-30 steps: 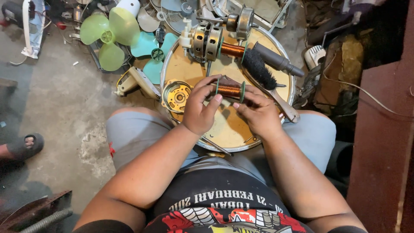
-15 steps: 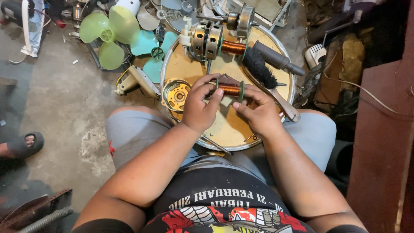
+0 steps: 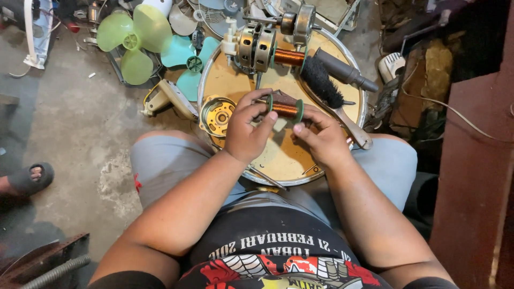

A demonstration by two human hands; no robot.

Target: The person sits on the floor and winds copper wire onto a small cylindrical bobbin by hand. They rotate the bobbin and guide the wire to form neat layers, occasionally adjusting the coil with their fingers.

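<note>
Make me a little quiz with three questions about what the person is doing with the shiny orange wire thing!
1. True or false: both hands are on the copper wire spool.
2. Which colour is the fan blade nearest the top left corner? A) red B) light green C) black
3. Fill in: the black brush lies on the round ____ tray.

Key:
1. True. The left hand grips the spool's left end, and the right hand meets its right end.
2. B. The light green fan blade lies on the floor, beside a teal fan blade.
3. Yellow. The round yellow tray rests on the person's lap.
</note>
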